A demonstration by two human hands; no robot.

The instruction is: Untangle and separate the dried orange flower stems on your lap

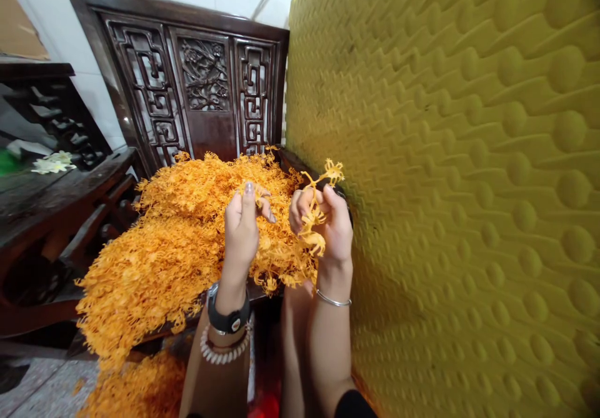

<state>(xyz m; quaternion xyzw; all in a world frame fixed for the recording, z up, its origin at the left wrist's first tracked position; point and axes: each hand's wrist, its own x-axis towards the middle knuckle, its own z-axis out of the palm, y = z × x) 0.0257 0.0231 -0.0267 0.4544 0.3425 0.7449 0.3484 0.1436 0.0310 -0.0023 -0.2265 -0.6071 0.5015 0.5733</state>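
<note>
My right hand (335, 224) is closed around an orange plastic flower sprig (314, 217). The sprig's thin branching stem ends in spidery, many-fingered heads, one sticking up above the fingertips and others hanging by the palm. To its left, my left hand (242, 224) is raised with the thumb pressed toward curled fingers. Orange bits show at that thumb, but I cannot make out whether they are held or lie behind it. Beneath and beyond both hands spreads a large heap of similar orange plastic pieces (159, 262) on a dark wooden seat.
A yellow embossed foam mat (445, 187) stands upright along the right. Behind the heap rises a carved dark wooden chair back (204, 80). At left is a dark wooden armrest (60, 205), with pale flowers (54, 162) beyond it. More orange pieces (140, 390) lie low at the front.
</note>
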